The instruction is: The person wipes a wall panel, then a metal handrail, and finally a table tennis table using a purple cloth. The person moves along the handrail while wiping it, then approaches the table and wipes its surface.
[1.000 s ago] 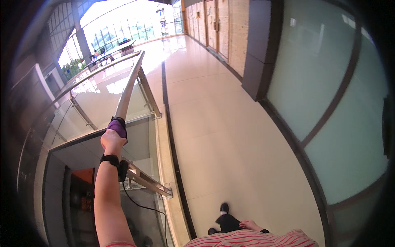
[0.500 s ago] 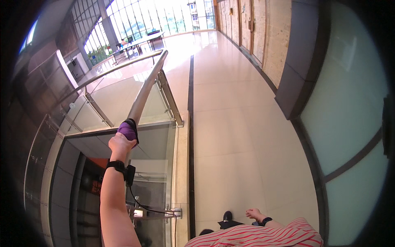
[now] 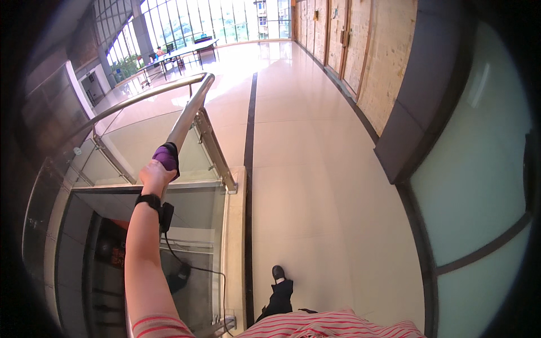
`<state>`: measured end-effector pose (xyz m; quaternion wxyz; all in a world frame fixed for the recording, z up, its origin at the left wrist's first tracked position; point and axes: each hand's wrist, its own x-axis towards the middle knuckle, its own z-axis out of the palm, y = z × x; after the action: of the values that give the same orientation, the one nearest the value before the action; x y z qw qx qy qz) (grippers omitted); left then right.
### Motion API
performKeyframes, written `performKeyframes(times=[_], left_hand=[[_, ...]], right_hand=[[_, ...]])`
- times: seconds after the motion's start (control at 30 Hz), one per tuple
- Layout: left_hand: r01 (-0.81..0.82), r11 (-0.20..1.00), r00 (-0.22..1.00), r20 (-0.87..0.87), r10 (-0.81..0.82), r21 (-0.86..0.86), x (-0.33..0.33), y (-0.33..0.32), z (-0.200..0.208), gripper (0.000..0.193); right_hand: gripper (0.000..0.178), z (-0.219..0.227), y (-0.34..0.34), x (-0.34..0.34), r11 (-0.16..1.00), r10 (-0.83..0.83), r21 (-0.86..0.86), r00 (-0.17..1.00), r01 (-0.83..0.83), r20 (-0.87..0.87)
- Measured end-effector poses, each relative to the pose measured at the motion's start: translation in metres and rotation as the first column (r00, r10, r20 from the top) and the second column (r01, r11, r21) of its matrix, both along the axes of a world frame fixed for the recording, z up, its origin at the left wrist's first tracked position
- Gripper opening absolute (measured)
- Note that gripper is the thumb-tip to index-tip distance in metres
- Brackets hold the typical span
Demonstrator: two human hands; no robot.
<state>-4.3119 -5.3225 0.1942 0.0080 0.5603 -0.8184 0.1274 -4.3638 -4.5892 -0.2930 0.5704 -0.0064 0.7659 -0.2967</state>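
Note:
My left hand (image 3: 156, 174) is closed around a purple cloth (image 3: 165, 157) with a dark edge, pressing it onto the round metal handrail (image 3: 185, 119). Beyond the cloth the bare rail runs away from me, then bends left at its far corner. A black band (image 3: 149, 200) with a small dark box circles my left wrist, and a thin black cable (image 3: 194, 267) trails from it toward the foot of the railing. My right hand is out of the picture.
Glass panels (image 3: 152, 151) and a metal post (image 3: 215, 147) stand below the rail, with a lower level visible beneath. To the right are a frosted glass wall (image 3: 473, 186), a dark pillar (image 3: 420, 107) and wooden doors (image 3: 389, 65). A long table (image 3: 180, 52) stands far off by tall windows.
I have moved forward along the railing, and the far corner looks closer. My left hand still grips the cloth on the rail. My right hand has left the picture; one shoe shows farther ahead.

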Motion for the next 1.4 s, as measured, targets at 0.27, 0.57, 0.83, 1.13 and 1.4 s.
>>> performKeyframes(times=[0.27, 0.57, 0.83, 1.13, 1.4], left_hand=[[0.006, 0.999, 1.000, -0.017, -0.006, 0.033, -0.144, -0.124, -0.004, 0.069], [0.013, 0.996, 1.000, 0.015, -0.014, 0.084, -0.236, -0.200, -0.005, 0.073], [-0.009, 1.000, 0.999, 0.033, 0.008, 0.013, -0.291, -0.241, -0.012, 0.083], [-0.079, 0.985, 0.995, 0.052, 0.088, -0.156, -0.407, -0.327, -0.025, 0.082], [-0.116, 0.970, 0.968, 0.194, 0.158, -0.215, -0.493, -0.399, -0.037, 0.087]], right_hand=[[0.027, 0.016, -0.112, -0.095, 0.975, -0.221, -0.040, 0.975, 0.220, -0.020], [0.028, 0.001, -0.235, -0.181, 0.847, -0.478, -0.191, 0.868, 0.495, 0.130], [0.020, -0.018, -0.325, -0.307, 0.991, -0.126, -0.036, 0.992, 0.126, 0.001], [0.027, -0.008, -0.505, -0.503, 0.987, -0.067, -0.142, 0.996, 0.074, 0.053], [0.027, 0.003, -0.549, -0.591, 0.976, -0.118, -0.169, 0.988, 0.134, 0.105]])
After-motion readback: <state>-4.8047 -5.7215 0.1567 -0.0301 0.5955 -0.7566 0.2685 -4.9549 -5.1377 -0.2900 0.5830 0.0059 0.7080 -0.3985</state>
